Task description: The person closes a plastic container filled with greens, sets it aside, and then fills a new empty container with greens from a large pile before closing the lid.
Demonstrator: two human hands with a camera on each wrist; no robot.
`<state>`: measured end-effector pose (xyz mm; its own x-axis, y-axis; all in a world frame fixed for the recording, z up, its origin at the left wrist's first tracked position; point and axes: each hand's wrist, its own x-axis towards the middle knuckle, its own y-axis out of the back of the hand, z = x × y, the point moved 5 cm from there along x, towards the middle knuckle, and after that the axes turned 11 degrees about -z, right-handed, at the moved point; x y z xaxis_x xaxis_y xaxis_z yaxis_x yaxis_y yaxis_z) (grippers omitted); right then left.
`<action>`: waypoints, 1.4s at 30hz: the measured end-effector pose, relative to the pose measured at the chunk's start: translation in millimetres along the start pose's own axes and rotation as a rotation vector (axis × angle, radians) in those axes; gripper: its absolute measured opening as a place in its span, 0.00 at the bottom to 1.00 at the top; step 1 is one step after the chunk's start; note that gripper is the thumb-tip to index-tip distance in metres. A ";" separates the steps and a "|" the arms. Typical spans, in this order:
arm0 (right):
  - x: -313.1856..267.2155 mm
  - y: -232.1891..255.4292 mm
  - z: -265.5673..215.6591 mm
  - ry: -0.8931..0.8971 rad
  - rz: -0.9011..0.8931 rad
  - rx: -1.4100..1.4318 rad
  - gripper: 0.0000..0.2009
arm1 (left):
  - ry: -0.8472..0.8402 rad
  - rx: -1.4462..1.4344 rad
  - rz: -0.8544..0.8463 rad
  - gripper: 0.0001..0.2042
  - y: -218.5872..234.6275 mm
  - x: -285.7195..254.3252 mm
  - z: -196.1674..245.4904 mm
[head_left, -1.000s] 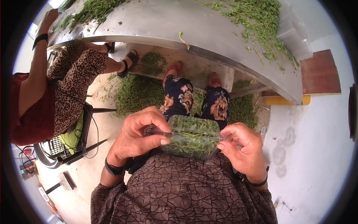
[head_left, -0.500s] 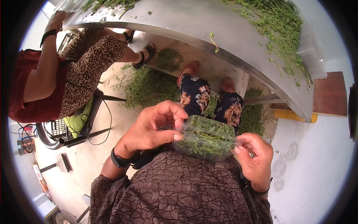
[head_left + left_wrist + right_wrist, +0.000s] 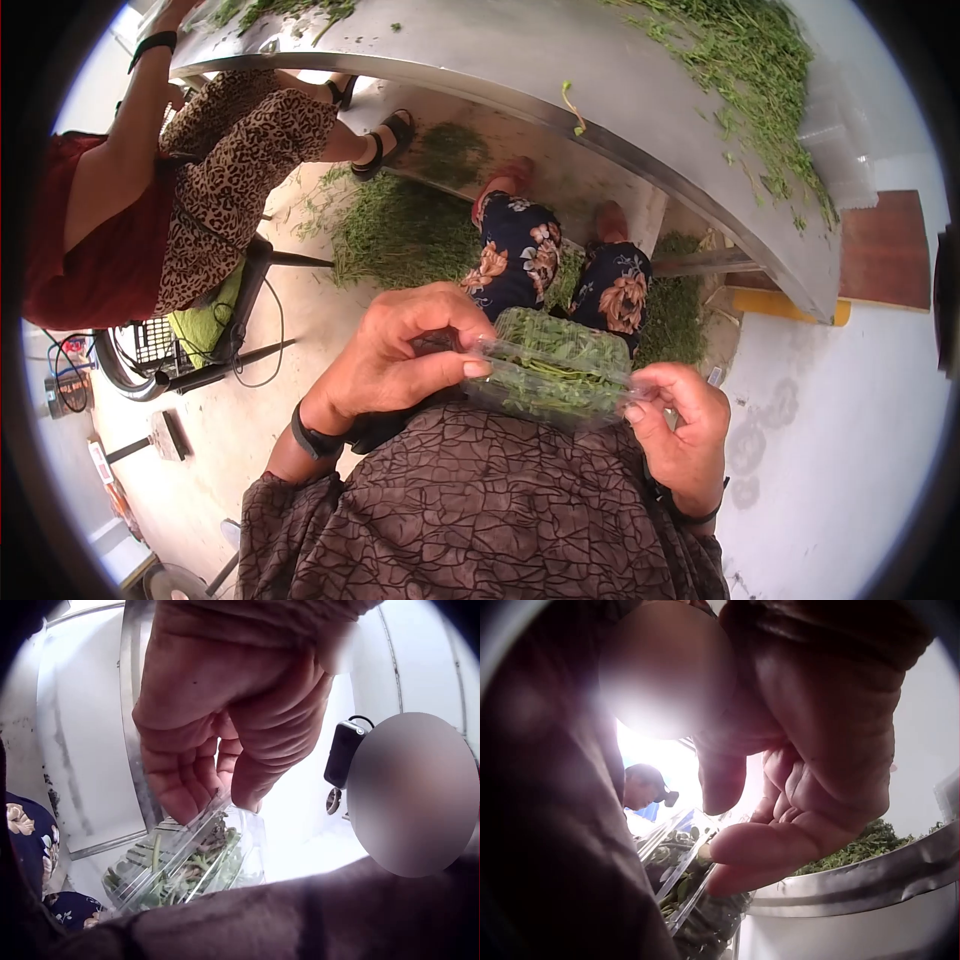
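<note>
A clear plastic clamshell box (image 3: 565,362) packed with green leafy sprigs is held in front of the belly, its lid folded over the greens. My left hand (image 3: 410,345) pinches the left end of its rim between thumb and fingertips. At the opposite end, my right hand (image 3: 688,425) pinches the rim the same way. In the left wrist view, thumb and fingers meet at the edge of the box (image 3: 187,862). The right wrist view shows thumb and forefinger at the plastic rim, with dark leaves inside the box (image 3: 697,900).
A metal table (image 3: 480,45) spans the front, bearing a heap of loose greens (image 3: 735,75) and stacked clear boxes (image 3: 838,140) at right. More greens (image 3: 400,235) lie on the floor. Another person (image 3: 110,220) sits at left beside a black chair (image 3: 255,300). A white wall (image 3: 840,450) stands at right.
The head view has shifted, so box, hands and table sit farther right in it than a second ago. Both hands keep their pinch on the box. The other person's arm has moved slightly.
</note>
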<state>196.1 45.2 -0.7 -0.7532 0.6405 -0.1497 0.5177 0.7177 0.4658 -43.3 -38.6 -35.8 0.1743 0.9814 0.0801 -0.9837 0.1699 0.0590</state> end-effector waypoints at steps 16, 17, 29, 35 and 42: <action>-4.1 2.2 -6.3 0.206 -0.007 -0.068 0.10 | -0.065 0.272 0.011 0.09 -2.3 4.3 10.3; -4.3 2.2 -6.3 0.209 -0.003 -0.076 0.10 | -0.063 0.271 0.008 0.09 -2.8 4.6 10.1; -0.8 2.3 -12.1 0.207 -0.004 -0.138 0.12 | -0.116 0.342 0.004 0.08 -3.8 6.4 11.8; -0.7 0.2 -9.5 0.238 0.008 -0.159 0.11 | -0.074 0.346 0.033 0.08 -4.4 5.7 10.6; 3.4 1.0 -11.6 0.281 -0.002 -0.199 0.11 | -0.047 0.313 0.026 0.07 -3.4 6.0 6.1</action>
<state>189.4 44.9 9.3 -0.8508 0.5189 0.0829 0.4479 0.6335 0.6309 -38.6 -33.9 -29.4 0.1586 0.9786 0.1308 -0.9276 0.1023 0.3594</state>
